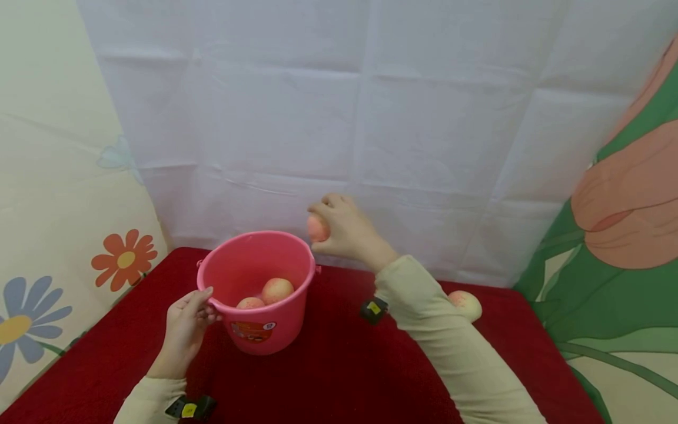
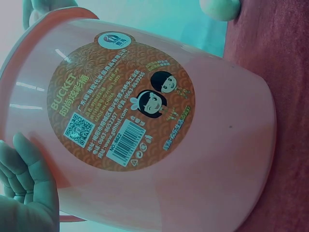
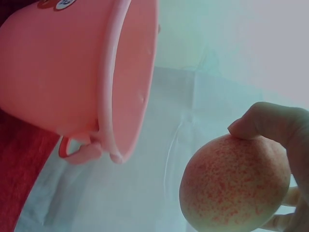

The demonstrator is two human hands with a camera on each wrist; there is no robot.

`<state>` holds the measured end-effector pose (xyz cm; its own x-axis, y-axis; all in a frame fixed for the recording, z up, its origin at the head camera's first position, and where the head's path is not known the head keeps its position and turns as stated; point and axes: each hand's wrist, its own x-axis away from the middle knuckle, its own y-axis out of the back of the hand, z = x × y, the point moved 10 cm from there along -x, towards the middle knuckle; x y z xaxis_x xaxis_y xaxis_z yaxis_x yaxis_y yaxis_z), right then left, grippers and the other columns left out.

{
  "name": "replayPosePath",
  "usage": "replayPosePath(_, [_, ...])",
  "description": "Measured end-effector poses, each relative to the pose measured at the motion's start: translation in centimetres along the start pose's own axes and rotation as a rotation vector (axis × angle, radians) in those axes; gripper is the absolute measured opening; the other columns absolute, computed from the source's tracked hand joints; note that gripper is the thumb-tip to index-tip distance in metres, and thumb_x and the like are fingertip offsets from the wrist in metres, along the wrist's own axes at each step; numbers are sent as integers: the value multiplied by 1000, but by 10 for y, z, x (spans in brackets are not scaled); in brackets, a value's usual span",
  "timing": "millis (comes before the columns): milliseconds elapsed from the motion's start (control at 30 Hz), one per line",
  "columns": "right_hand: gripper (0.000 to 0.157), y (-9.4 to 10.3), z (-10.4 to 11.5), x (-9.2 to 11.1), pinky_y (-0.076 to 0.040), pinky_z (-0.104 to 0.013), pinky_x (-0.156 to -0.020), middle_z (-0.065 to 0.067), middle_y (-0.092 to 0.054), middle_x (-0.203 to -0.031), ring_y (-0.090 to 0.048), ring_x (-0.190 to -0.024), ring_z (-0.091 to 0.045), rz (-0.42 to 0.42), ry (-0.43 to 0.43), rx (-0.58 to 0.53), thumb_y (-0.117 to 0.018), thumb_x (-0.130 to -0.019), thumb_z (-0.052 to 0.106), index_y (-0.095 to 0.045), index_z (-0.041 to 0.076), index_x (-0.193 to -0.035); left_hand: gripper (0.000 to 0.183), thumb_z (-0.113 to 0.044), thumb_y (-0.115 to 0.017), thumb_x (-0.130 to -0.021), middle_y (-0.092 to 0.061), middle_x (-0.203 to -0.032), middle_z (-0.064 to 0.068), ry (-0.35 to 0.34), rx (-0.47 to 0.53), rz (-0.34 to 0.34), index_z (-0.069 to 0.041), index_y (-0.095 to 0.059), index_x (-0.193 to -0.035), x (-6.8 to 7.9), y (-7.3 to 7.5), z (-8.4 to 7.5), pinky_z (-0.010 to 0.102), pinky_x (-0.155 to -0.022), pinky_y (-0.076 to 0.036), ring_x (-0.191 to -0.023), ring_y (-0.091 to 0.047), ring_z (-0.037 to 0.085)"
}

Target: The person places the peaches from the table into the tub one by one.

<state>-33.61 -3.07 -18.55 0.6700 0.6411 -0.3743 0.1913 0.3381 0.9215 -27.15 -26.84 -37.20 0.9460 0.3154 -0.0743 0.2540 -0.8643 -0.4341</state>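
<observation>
A pink bucket [image 1: 265,330] stands upright on the red cloth, with two peaches [image 1: 278,290] visible inside it. At its near-left rim my left hand [image 1: 186,324] pinches the edge between thumb and fingers. The round printed label [image 2: 120,101] on the bucket's side fills much of the left wrist view. My right hand [image 1: 346,231] grips another peach [image 3: 236,183], speckled red over pale yellow, just right of the bucket's rim and above it. Another peach [image 1: 466,305] lies on the cloth to the right, partly behind my right sleeve.
The table wears a red cloth [image 1: 349,365]. A white sheet [image 1: 371,118] hangs directly behind it. Flower-printed panels [image 1: 53,235] flank both sides. A folded handle [image 3: 79,150] sits at the bucket's side below the rim.
</observation>
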Motion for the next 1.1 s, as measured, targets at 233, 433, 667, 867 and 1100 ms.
replayPosePath(233, [63,-9,11,-6,-45,-35,-80,-8,-47,-122,-41,-112,-24,39,-2,20,-73,-70,34,-52,13,-126,34,-13,-52,-93,-54,-50,-2,4,-4,-2,-12,-62,-61,-1,0,1,20,-51,-49,-45,-54,7])
replayPosePath(433, [62,-16,20,-10,-46,-33,-77,-7,-46,-123,-40,-113,-24,52,1,1,-72,-70,31,-52,14,-126,34,-14,-52,-93,-54,-50,-2,15,-19,-15,-13,-62,-60,-1,2,2,20,-51,-50,-45,-53,7])
replayPosePath(667, [61,-21,28,-14,-45,-34,-81,-8,-46,-124,-40,-114,-24,54,19,-13,-72,-69,29,-52,14,-125,33,-16,-53,-93,-54,-51,-2,26,-29,-19,-12,-63,-61,0,2,1,21,-52,-50,-46,-53,7])
replayPosePath(867, [61,-26,33,-17,-45,-34,-82,-8,-45,-125,-39,-114,-24,65,27,-27,-72,-70,29,-52,14,-126,33,-17,-52,-93,-55,-51,-2,34,-39,-19,-12,-63,-62,1,2,1,20,-53,-49,-47,-53,8])
replayPosePath(1100, [62,-35,40,-21,-46,-33,-81,-7,-45,-126,-40,-113,-23,96,30,-21,-71,-72,31,-51,15,-127,33,-16,-52,-93,-55,-51,-2,28,-29,-15,-12,-63,-62,1,1,1,20,-52,-49,-46,-54,7])
